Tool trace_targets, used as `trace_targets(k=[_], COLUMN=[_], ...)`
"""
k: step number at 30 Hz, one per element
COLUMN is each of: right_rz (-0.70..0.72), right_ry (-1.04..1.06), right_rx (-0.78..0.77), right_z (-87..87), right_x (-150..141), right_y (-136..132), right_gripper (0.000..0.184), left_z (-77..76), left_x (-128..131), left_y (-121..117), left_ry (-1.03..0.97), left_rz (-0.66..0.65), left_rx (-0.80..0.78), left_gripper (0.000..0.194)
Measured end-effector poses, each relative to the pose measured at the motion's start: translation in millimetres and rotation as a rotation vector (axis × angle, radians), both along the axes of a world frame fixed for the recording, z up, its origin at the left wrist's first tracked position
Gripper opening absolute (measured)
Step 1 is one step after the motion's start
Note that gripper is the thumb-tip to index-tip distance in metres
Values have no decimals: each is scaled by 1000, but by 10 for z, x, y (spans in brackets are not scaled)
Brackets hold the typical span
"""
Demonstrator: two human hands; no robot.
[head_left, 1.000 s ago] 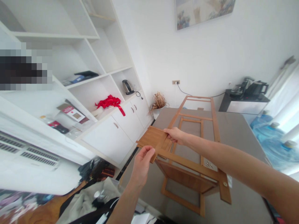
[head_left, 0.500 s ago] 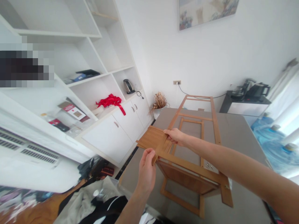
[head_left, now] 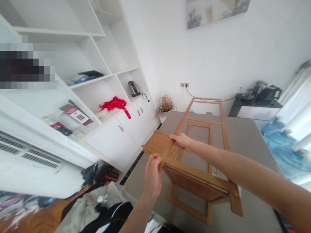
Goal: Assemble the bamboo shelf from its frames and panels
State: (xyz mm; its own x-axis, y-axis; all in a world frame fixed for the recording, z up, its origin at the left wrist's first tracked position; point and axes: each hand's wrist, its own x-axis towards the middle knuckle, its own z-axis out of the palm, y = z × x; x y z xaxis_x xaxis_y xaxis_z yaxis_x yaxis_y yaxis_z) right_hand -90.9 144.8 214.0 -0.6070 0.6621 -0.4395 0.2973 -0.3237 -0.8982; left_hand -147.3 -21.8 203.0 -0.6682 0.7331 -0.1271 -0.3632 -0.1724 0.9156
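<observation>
A light-brown wooden frame [head_left: 196, 171], part of a partly assembled piece of furniture, stands on the grey table [head_left: 247, 145]. My left hand [head_left: 153, 176] is closed around the frame's near left corner end. Farther along the left rail, my right hand [head_left: 183, 141] grips it between thumb and fingers. Thin wooden boards [head_left: 157, 142] lie on the table beside that rail. Several small screws [head_left: 217, 172] rest on the tabletop, seen through the frame under my right forearm. A wooden panel [head_left: 194, 184] hangs below the near crossbar.
White shelving [head_left: 104, 129] runs along the left, holding a kettle [head_left: 133, 89] and red ribbon [head_left: 114, 103]. Blue water bottles [head_left: 289, 152] stand at the right, near a small cabinet [head_left: 252, 113] with a coffee maker. Clothing and a plastic bottle [head_left: 104, 201] lie near the table's front left.
Almost nothing differs. Both hands keep their hold on the wooden frame, and the view has shifted only very slightly.
</observation>
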Motion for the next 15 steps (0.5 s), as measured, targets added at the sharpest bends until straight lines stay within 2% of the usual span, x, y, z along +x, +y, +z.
trace_targets(k=[7,15], right_rz=[1,2], right_ry=[-8,-4], right_rx=[-2,32], right_z=[-70,7], right_x=[-8,8], right_y=[8,11], right_gripper=[33,33], left_z=[26,-31], left_x=[-21,-91], left_y=[-19,-72], left_ry=[6,121], left_rz=[-24,-53], left_rx=[-12,-87], left_gripper=[9,12])
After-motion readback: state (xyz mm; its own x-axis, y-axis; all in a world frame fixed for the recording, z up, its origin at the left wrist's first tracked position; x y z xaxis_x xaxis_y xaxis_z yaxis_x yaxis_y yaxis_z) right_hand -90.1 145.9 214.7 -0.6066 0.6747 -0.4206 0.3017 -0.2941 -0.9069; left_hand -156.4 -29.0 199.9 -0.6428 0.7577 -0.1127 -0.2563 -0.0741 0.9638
